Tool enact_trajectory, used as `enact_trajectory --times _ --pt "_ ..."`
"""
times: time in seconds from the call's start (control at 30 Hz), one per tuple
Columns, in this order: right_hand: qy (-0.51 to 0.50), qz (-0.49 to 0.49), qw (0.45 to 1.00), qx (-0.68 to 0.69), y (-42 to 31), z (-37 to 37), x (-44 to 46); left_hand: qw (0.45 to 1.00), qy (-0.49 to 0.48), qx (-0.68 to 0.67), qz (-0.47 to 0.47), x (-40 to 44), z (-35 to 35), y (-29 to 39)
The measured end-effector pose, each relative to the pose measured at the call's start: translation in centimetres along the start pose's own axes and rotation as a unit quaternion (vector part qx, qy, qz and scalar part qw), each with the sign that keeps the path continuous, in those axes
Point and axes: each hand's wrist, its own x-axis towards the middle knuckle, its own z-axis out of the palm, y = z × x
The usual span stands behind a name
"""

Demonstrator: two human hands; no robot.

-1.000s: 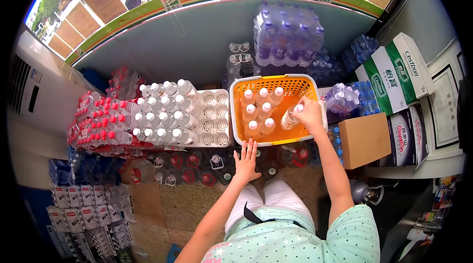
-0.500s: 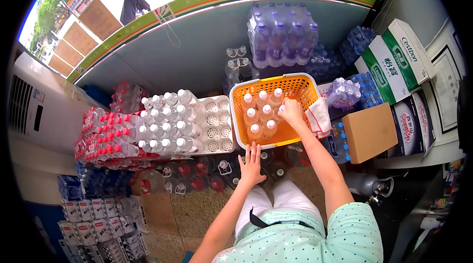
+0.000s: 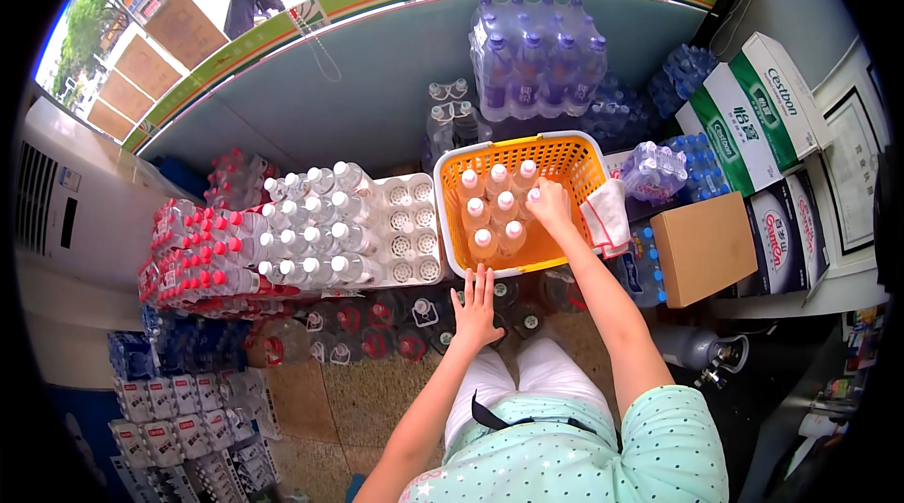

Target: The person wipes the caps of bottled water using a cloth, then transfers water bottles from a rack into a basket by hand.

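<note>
The basket (image 3: 521,145) is yellow-orange with a pale grey rim

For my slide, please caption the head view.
Right hand grips a clear white-capped plastic bottle in a rectangular yellow plastic basket.

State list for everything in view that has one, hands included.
Left hand: fingers spread, at the basket's near rim
Right hand: closed on a bottle's cap
Gripped bottle: capped, lower part hidden
Basket: upright, open-topped, part filled
Other basket bottles: capped, standing
White tray: bottles on left side, slots exposed on right
Cloth: draped over basket's right rim
Purple-capped bottle pack: wrapped, upright
</note>
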Motion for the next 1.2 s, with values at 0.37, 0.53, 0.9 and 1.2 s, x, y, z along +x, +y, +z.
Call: enact_trajectory --times 0.37,0.53,0.9,1.2 --pt "0.011 -0.009 0.999 0.040 -0.1 -0.9 -2.4 1.000 -0.007 -0.009 0.012 0.1 0.1 -0.2" --pt "0.065 0.033 0.997 0.037 -3.2 -3.4 -5.3 1.000 0.009 -0.025 0.017 0.0 0.0 -0.3" --pt "0.024 -0.142 0.963 0.229 -14.1 -4.1 -11.0 0.982 0.065 -0.173 0.040 -1.9 -2.1 -2.2" --pt "-0.100 -0.283 0.923 0.240 -23.6 2.1 -14.1 0.930 0.238 -0.239 -0.147 -6.9 -5.9 -8.9"
